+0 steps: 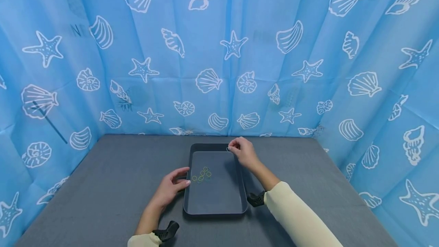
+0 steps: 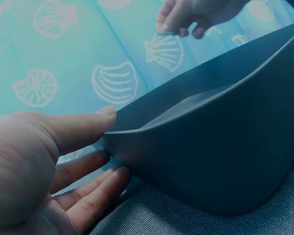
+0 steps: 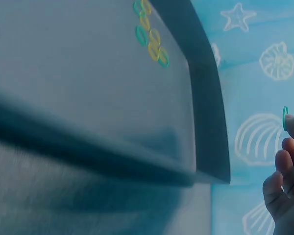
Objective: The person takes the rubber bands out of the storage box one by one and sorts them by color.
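Note:
A dark grey rectangular tray (image 1: 216,201) lies on the table. My left hand (image 1: 171,186) holds its left edge, with the thumb at the rim and the other fingers against the outer wall in the left wrist view. Above the tray's far right corner, my right hand (image 1: 244,153) pinches a thin green ring (image 3: 285,118), like a small rubber band, between thumb and forefinger. Several similar yellow and green rings (image 1: 202,173) lie in a loose cluster on the left part of the tray floor, some overlapping.
A grey cloth (image 1: 130,170) covers the table. Behind and at both sides hangs a blue curtain (image 1: 212,48) with white shells and starfish. A black strap mount (image 1: 256,199) sits on the right wrist and another (image 1: 166,231) on the left.

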The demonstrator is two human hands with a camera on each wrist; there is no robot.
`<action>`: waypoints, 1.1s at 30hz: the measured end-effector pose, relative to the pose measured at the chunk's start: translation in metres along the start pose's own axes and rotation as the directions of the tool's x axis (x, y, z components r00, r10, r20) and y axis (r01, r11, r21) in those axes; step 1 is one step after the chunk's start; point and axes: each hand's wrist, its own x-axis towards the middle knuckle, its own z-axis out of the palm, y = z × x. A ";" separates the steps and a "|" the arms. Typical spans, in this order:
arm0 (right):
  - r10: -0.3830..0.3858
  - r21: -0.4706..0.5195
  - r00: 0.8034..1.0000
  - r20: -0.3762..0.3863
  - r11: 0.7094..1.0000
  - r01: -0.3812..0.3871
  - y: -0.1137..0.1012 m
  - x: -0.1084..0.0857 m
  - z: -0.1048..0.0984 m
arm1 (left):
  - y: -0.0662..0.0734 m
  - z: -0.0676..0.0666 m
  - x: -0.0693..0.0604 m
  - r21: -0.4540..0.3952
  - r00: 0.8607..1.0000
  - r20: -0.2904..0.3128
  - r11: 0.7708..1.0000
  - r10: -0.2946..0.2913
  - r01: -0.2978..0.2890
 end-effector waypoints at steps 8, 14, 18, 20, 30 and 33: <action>0.057 -0.008 0.998 -0.040 0.998 -0.058 0.028 -0.005 -0.006 | -0.003 0.000 0.002 0.011 1.000 -0.003 1.000 -0.013 0.013; 0.089 -0.048 0.995 -0.044 0.995 -0.091 0.049 -0.009 -0.008 | 0.000 -0.003 0.001 -0.006 1.000 0.012 1.000 -0.020 0.020; 0.106 -0.084 0.994 -0.037 0.990 -0.109 0.060 -0.011 -0.008 | -0.001 -0.003 0.001 0.002 1.000 0.008 1.000 -0.029 0.029; 0.118 -0.099 0.992 -0.036 0.988 -0.121 0.064 -0.012 -0.008 | -0.001 -0.003 0.001 0.006 0.999 0.007 0.999 -0.033 0.033; 0.203 -0.178 0.979 -0.012 0.963 -0.202 0.079 -0.016 -0.007 | -0.001 -0.002 0.002 0.015 0.999 0.000 0.999 -0.038 0.038; 0.232 -0.198 0.973 -0.006 0.953 -0.229 0.082 -0.016 -0.006 | -0.001 -0.002 0.002 0.019 0.999 0.001 0.999 -0.039 0.039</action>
